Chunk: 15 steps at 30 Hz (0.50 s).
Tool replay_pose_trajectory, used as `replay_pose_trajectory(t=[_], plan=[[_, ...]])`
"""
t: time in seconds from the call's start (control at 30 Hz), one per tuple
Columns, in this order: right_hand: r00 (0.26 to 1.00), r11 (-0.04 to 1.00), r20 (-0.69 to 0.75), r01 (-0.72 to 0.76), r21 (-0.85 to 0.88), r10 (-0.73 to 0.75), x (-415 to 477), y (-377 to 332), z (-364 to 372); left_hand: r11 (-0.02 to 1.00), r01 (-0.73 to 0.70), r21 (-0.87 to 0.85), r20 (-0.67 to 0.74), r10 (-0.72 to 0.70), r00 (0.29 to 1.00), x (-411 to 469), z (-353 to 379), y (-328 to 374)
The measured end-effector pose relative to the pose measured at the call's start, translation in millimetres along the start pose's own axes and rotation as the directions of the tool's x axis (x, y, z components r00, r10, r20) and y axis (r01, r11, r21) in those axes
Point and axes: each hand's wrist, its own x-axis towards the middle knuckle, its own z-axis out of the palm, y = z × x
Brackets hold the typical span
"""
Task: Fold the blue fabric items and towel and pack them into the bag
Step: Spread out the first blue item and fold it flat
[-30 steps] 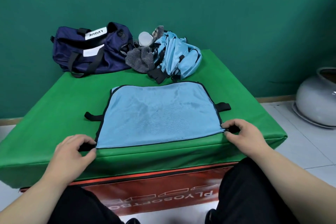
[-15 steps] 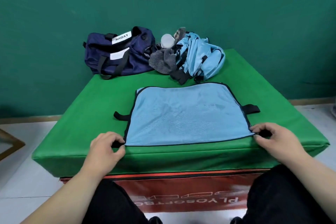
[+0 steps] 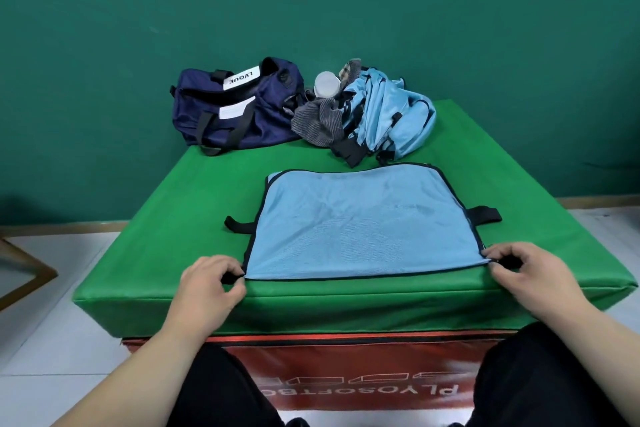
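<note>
Green padded counter [image 3: 166, 225] bears the flat light-blue mesh fabric panel [image 3: 363, 229], probably light and limp, best taken at its near corners, where left hand [image 3: 207, 284] and right hand [image 3: 526, 274] each pinch black tabs [image 3: 231, 278].

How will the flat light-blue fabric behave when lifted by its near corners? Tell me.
Probably floppy: the light-blue fabric lies thin and flat on the green mat, so its middle would likely sag between the left hand and right hand pinching its corners. It looks light, a fine mesh. Its black side straps may dangle.
</note>
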Motion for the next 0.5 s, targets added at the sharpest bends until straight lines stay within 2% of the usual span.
replay_pose_trajectory(t=[0.37, 0.5], plan=[[0.996, 0.996, -0.019, -0.085, -0.001, 0.085, -16.5, -14.2, -11.0, 1.000, 0.003, 0.023, 0.036, -0.003, 0.999, -17.3, -12.5, 7.3], [0.993, 0.994, -0.033, -0.110, 0.005, 0.110, -33.7, -19.0, -22.7, 0.999, 0.013, 0.030, -0.002, -0.013, 1.000, -31.1, -24.5, 13.6]])
